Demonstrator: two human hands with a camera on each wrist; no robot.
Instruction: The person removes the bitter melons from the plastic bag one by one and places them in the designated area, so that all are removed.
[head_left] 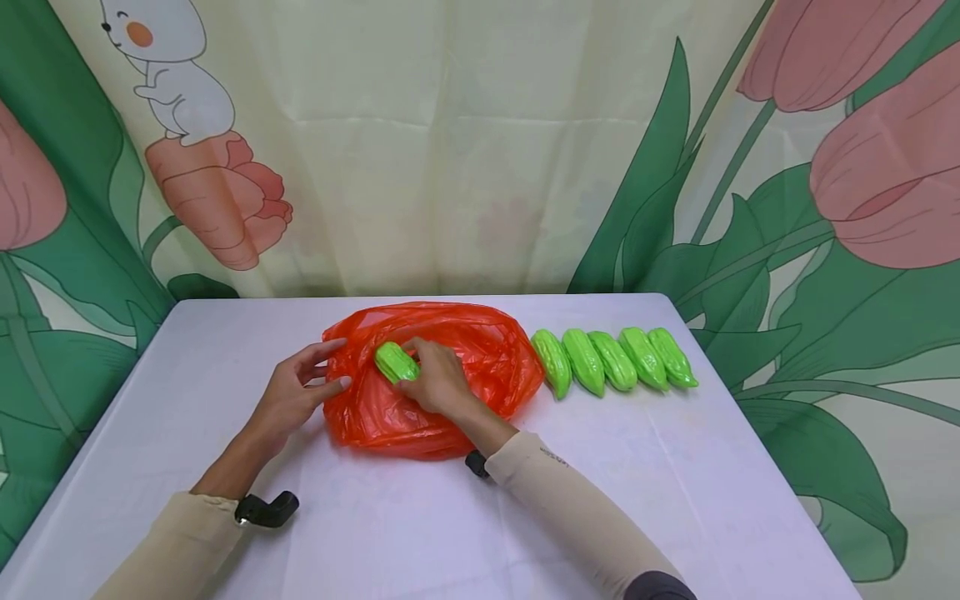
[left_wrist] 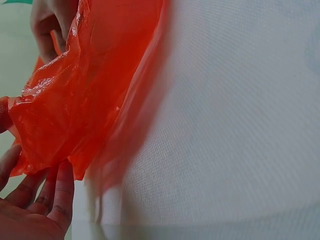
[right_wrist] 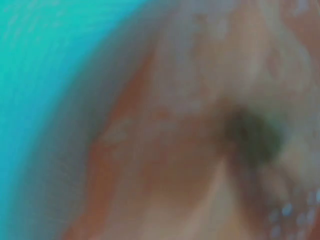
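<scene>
A red plastic bag (head_left: 495, 333) lies spread on the table. My right hand (head_left: 438, 379) holds a green, ridged bitter melon (head_left: 396, 362) over the bag, thumb and fingers at its lower right end. At the bag's left edge my left hand (head_left: 294, 392) grips the thin plastic. In the left wrist view, fingers (left_wrist: 62, 195) of that hand lie against the underside of the bag (left_wrist: 110, 75). The right wrist view is blurred, with reddish film filling much of it.
To the right of the bag, several more green bitter melons (head_left: 615, 360) lie side by side in a row. A white cloth covers the table (head_left: 405, 533). Behind it hangs a printed curtain (head_left: 450, 167) with tulips and a rabbit.
</scene>
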